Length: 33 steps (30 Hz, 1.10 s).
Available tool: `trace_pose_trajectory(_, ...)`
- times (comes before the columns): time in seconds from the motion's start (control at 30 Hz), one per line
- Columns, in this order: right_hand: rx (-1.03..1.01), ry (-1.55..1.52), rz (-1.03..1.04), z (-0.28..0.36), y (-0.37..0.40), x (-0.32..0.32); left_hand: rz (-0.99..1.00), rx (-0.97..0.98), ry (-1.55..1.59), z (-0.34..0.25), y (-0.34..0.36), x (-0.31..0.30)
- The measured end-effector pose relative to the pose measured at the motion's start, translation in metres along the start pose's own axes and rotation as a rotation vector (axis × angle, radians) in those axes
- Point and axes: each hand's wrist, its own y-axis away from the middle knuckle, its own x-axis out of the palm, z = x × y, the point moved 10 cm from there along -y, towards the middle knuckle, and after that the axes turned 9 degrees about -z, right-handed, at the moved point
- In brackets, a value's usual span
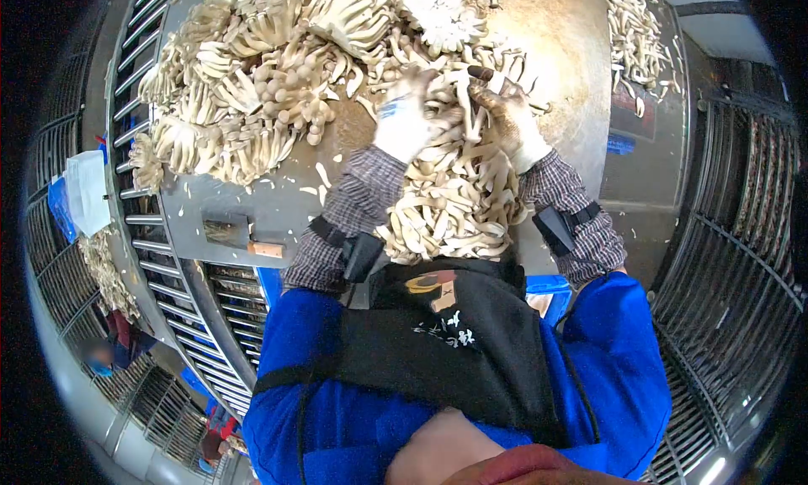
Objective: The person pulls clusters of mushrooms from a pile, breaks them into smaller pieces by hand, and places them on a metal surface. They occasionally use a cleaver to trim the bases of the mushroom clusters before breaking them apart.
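Observation:
My left hand (404,119), in a white glove with a blue mark, is blurred by motion, its fingers curled at some mushrooms (444,106) in front of me. Facing it, my right hand (515,119) wears a stained glove and is closed round a short tool with a dark brown end (481,72); the rest of that tool is mostly hidden. A pale mushroom stem (465,106) stands between the two hands. Below them, a heap of loose separated mushrooms (454,203) reaches back to my black apron (454,325).
Clustered mushrooms (252,90) are piled at the left of the metal table (572,90). A wide-bladed knife (225,231) with a wooden handle lies near the left edge. More loose mushrooms (637,35) lie at far right. Metal rails (151,220) run along the left; people work beyond.

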Motion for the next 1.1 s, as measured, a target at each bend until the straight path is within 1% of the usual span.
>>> trace_pose_trajectory(0.03,-0.154,0.237,0.056,0.007,0.004,0.008,0.318,-0.377,0.327,0.001,0.005,0.019)
trace_pose_trajectory(0.07,-0.321,0.466,0.083,0.014,0.010,0.016,0.328,-0.440,0.564,-0.002,0.009,0.033)
trace_pose_trajectory(0.1,-0.360,0.607,0.083,0.016,0.012,0.016,0.341,-0.531,0.611,0.009,0.017,0.045)
trace_pose_trajectory(0.13,-0.379,0.674,0.079,0.023,0.015,0.019,0.356,-0.619,0.657,0.015,0.022,0.051)
trace_pose_trajectory(0.17,-0.398,0.741,0.074,0.029,0.018,0.021,0.302,-0.635,0.741,0.017,0.021,0.049)
trace_pose_trajectory(0.2,-0.264,0.431,0.055,0.026,0.016,0.020,0.247,-0.649,0.824,0.018,0.020,0.047)
trace_pose_trajectory(0.23,-0.030,0.292,0.109,0.002,0.010,0.024,0.341,-0.747,0.623,0.022,0.027,0.053)
trace_pose_trajectory(0.27,0.206,0.165,0.125,-0.022,0.008,0.026,0.539,-0.595,0.340,-0.002,0.021,0.044)
trace_pose_trajectory(0.33,-0.008,0.279,-0.181,-0.036,-0.002,-0.011,0.602,-0.253,0.183,-0.021,0.012,0.056)
trace_pose_trajectory(0.37,0.020,0.041,-0.166,-0.023,0.011,-0.020,0.502,-0.120,0.354,-0.042,-0.012,0.037)
trace_pose_trajectory(0.4,0.044,-0.197,-0.148,-0.008,0.026,-0.038,0.565,-0.217,0.374,-0.040,-0.024,0.033)
trace_pose_trajectory(0.43,-0.051,-0.181,-0.270,-0.024,0.029,-0.085,0.354,-0.179,0.244,-0.030,-0.052,0.017)
trace_pose_trajectory(0.47,-0.042,-0.269,-0.461,-0.017,0.054,-0.121,0.146,-0.142,0.123,-0.017,-0.079,0.003)
trace_pose_trajectory(0.5,-0.049,-0.353,-0.652,-0.011,0.083,-0.155,0.014,-0.028,0.033,-0.009,-0.106,0.002)
trace_pose_trajectory(0.53,-0.093,-0.188,-0.723,-0.021,0.105,-0.205,-0.125,0.079,-0.053,-0.002,-0.134,0.002)
trace_pose_trajectory(0.6,-0.151,0.258,-0.881,-0.047,0.167,-0.299,0.182,-0.128,-0.326,0.033,-0.171,0.046)
trace_pose_trajectory(0.63,-0.153,0.507,-0.946,-0.065,0.197,-0.342,0.317,-0.263,-0.292,0.053,-0.181,0.069)
trace_pose_trajectory(0.67,-0.112,0.698,-0.993,-0.088,0.226,-0.380,0.453,-0.394,-0.256,0.066,-0.184,0.087)
trace_pose_trajectory(0.7,-0.062,0.861,-1.023,-0.111,0.254,-0.412,0.491,-0.310,-0.150,0.046,-0.184,0.087)
trace_pose_trajectory(0.73,0.197,0.664,-1.032,-0.134,0.278,-0.430,0.596,-0.343,-0.176,0.069,-0.181,0.119)
trace_pose_trajectory(0.8,-0.017,1.400,-1.269,-0.117,0.306,-0.422,0.521,-0.404,-0.215,0.071,-0.174,0.121)
trace_pose_trajectory(0.83,-0.105,1.277,-1.155,-0.085,0.289,-0.387,0.466,-0.474,-0.205,0.059,-0.160,0.105)
trace_pose_trajectory(0.87,-0.182,1.146,-1.042,-0.050,0.267,-0.336,0.392,-0.447,-0.112,0.062,-0.151,0.103)
trace_pose_trajectory(0.9,-0.263,1.085,-0.963,-0.057,0.240,-0.318,0.187,-0.430,0.106,0.048,-0.138,0.080)
trace_pose_trajectory(0.93,-0.112,0.547,-0.715,-0.068,0.193,-0.286,0.005,-0.370,0.319,0.033,-0.122,0.055)
trace_pose_trajectory(0.97,-0.157,0.422,-0.652,-0.039,0.165,-0.227,-0.114,-0.332,0.240,0.038,-0.105,0.041)
trace_pose_trajectory(1.0,-0.316,0.481,-0.477,-0.034,0.122,-0.186,-0.203,-0.358,0.387,0.030,-0.082,0.022)
trace_pose_trajectory(1.03,-0.164,0.525,-0.400,-0.013,0.088,-0.135,-0.266,-0.352,0.326,0.046,-0.054,0.018)
trace_pose_trajectory(1.07,-0.451,0.469,-0.275,-0.009,0.055,-0.094,-0.273,-0.397,0.296,0.035,-0.034,0.000)
trace_pose_trajectory(1.1,-0.445,0.476,-0.187,-0.002,0.022,-0.059,-0.351,-0.318,0.223,0.048,-0.008,-0.008)
